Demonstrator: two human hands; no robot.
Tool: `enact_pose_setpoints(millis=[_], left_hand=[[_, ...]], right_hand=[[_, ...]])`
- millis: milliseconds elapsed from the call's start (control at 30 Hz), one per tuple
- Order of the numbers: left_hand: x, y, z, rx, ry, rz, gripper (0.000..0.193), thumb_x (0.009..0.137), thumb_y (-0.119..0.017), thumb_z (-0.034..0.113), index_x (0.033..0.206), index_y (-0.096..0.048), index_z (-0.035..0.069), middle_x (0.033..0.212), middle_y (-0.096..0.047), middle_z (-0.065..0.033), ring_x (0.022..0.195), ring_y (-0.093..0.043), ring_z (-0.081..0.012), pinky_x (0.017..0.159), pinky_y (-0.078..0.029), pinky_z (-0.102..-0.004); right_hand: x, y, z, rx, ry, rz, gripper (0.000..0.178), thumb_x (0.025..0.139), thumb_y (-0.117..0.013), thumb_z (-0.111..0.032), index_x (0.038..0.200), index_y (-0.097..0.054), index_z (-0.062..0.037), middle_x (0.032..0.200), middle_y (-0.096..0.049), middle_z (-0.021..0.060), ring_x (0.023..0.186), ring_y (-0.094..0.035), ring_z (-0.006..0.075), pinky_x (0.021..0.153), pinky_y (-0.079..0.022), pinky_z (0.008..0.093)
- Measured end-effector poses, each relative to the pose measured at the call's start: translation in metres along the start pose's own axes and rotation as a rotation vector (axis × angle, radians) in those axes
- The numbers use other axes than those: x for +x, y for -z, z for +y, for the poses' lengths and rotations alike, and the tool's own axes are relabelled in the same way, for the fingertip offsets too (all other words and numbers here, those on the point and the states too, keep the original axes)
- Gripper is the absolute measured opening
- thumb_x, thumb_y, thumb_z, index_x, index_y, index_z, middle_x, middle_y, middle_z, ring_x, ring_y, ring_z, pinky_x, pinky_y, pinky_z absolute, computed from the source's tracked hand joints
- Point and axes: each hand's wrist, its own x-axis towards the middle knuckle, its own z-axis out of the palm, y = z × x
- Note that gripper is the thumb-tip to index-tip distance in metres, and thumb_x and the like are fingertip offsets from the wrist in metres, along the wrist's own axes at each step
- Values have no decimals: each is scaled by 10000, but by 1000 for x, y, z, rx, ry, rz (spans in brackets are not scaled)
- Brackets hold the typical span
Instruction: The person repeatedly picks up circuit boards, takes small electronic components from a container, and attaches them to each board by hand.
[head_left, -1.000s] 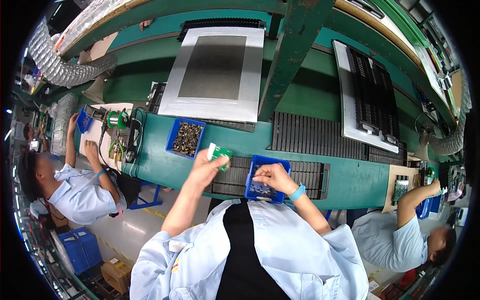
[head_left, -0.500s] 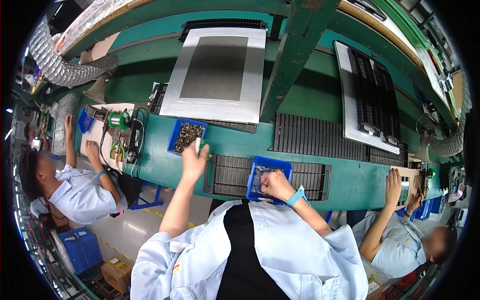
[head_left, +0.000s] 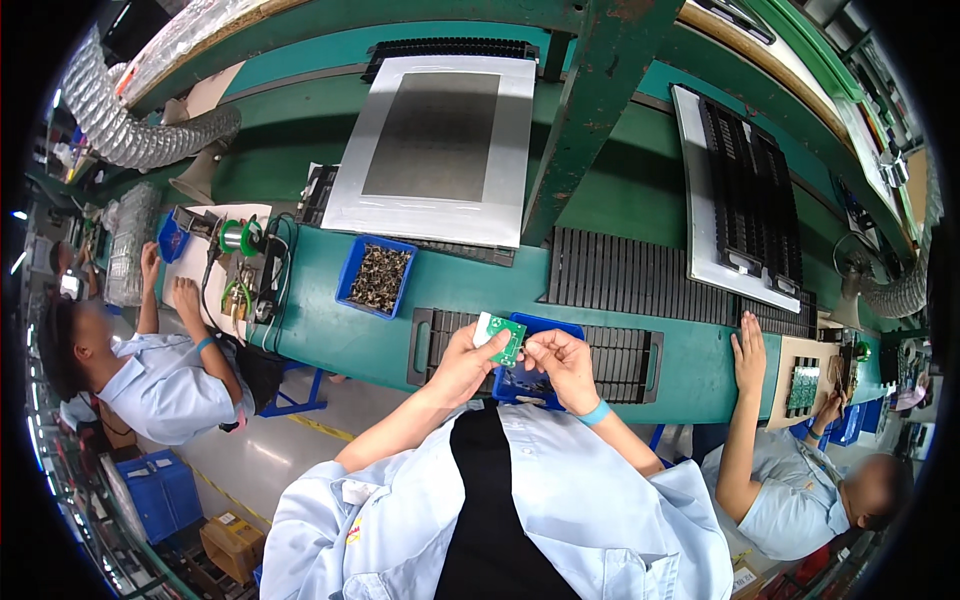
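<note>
My left hand [head_left: 468, 360] holds a small green circuit board [head_left: 507, 338] with a white part on its left end, just above the green bench [head_left: 330, 330]. My right hand [head_left: 562, 362] is beside it, fingertips pinched at the board's right edge; whether it holds a small part I cannot tell. Under both hands sits a blue bin [head_left: 528, 380] on a black slotted tray [head_left: 625, 355]. A second blue bin [head_left: 376, 277] of dark small parts stands further left.
A grey framed panel [head_left: 432, 150] and a white panel with black strips [head_left: 735, 205] ride on the conveyor beyond. A green steel post [head_left: 590, 110] crosses overhead. A person on my left [head_left: 150, 375] and a person on my right [head_left: 790, 470] work at the same bench.
My left hand came back from the parts bin on the left to the middle with the green board. My right hand rose out of the near blue bin to meet it.
</note>
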Motion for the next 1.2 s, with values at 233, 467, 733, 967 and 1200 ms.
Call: enact_pose_setpoints(millis=[233, 467, 733, 967, 1200], left_hand=[[0, -6, 1, -1, -36, 23, 140, 830, -518, 3, 966, -504, -21, 873, -583, -83, 767, -568, -116, 694, -466, -206], [2, 0, -7, 117, -68, 65, 151, 795, -550, -35, 941, -515, -17, 852, -583, -76, 747, -566, -114, 689, -465, -204], [1, 4, 0, -47, 0, -22, 107, 768, -577, -44, 866, -544, -16, 791, -583, -73, 699, -558, -119, 652, -459, -198], [3, 4, 6, -85, 100, -106, 104, 751, -594, -41, 843, -550, -18, 763, -580, -78, 668, -552, -125, 623, -457, -199], [6, 24, 5, -35, 114, -91, 120, 740, -611, -29, 846, -553, -24, 740, -580, -83, 632, -551, -129, 591, -459, -208]], right_hand=[[-1, -6, 4, -32, 36, 65, 69, 828, -541, -59, 805, -547, 6, 677, -572, 47, 553, -468, 61, 509, -375, 156], [-3, -9, 13, 48, 18, 59, 83, 840, -531, -68, 780, -515, -13, 649, -522, 30, 538, -417, 57, 503, -355, 165], [0, -8, 14, 507, -198, -119, 92, 845, -539, -75, 779, -495, -28, 665, -497, 31, 536, -390, 61, 502, -342, 174], [3, -6, 24, 644, -302, -179, 87, 838, -553, -84, 794, -497, -34, 696, -511, 35, 535, -396, 67, 498, -339, 178], [17, 0, 36, 537, -376, -245, 128, 802, -598, -97, 720, -513, -50, 653, -530, 51, 522, -438, 92, 481, -352, 196]])
